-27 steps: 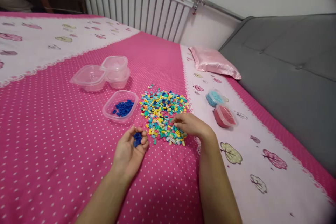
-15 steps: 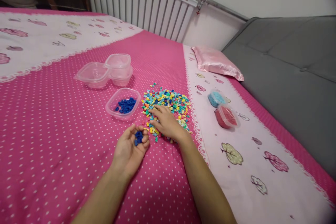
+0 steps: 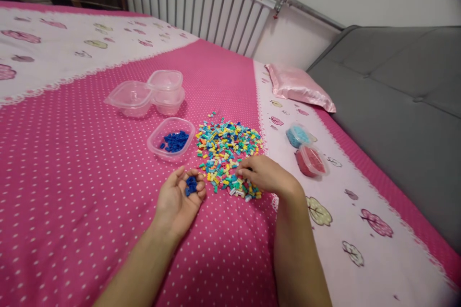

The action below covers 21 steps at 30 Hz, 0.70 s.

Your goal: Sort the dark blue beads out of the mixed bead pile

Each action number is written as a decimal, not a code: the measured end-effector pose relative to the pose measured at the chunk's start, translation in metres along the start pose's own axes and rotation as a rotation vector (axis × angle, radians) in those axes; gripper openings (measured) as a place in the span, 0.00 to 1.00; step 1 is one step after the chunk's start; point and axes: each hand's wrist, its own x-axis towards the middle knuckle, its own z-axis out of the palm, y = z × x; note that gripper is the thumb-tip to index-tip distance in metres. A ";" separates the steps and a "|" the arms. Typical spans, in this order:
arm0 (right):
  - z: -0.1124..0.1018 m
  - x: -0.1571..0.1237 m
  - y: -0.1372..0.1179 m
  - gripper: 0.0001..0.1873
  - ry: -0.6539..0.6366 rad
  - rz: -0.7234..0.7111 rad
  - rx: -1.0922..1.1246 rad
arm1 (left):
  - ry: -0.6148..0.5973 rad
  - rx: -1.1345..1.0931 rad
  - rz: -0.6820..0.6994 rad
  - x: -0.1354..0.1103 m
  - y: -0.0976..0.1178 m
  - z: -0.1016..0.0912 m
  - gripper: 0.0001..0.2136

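Observation:
Palm up, my left hand (image 3: 182, 201) cups several small dark blue building bricks (image 3: 191, 185) in its curled fingers. My right hand (image 3: 264, 172) is at the right side of a spread pile of mixed-colour bricks (image 3: 228, 141), fingers bent down and pinched at the pile. Whether a brick sits between those fingertips is hidden. Just beyond my left hand is a clear plastic tub (image 3: 154, 146) with loose dark blue bricks (image 3: 175, 141) inside.
Clear containers (image 3: 133, 98) stand farther back on the left, some stacked. To the right are a tub of light blue bricks (image 3: 297, 135) and a tub of red bricks (image 3: 310, 160). A pink pillow (image 3: 300, 87) lies by the grey headboard (image 3: 396, 86). Everything rests on a pink dotted bedspread (image 3: 90, 192).
My right hand has moved right across the pile, from lying flat with fingers spread to a bent, pinching pose. The left hand keeps its blue bricks, nearly still. The view has shifted slightly.

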 end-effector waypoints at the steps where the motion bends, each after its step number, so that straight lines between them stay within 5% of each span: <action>1: -0.002 -0.003 0.000 0.13 0.017 0.032 -0.024 | 0.002 -0.003 -0.003 0.000 0.000 -0.001 0.13; 14: 0.005 0.007 -0.007 0.14 0.236 0.047 0.022 | 0.031 -0.043 0.020 0.001 0.001 0.000 0.13; 21: 0.039 0.044 -0.018 0.17 0.362 -0.029 0.064 | 0.010 -0.057 0.025 0.002 0.001 -0.003 0.13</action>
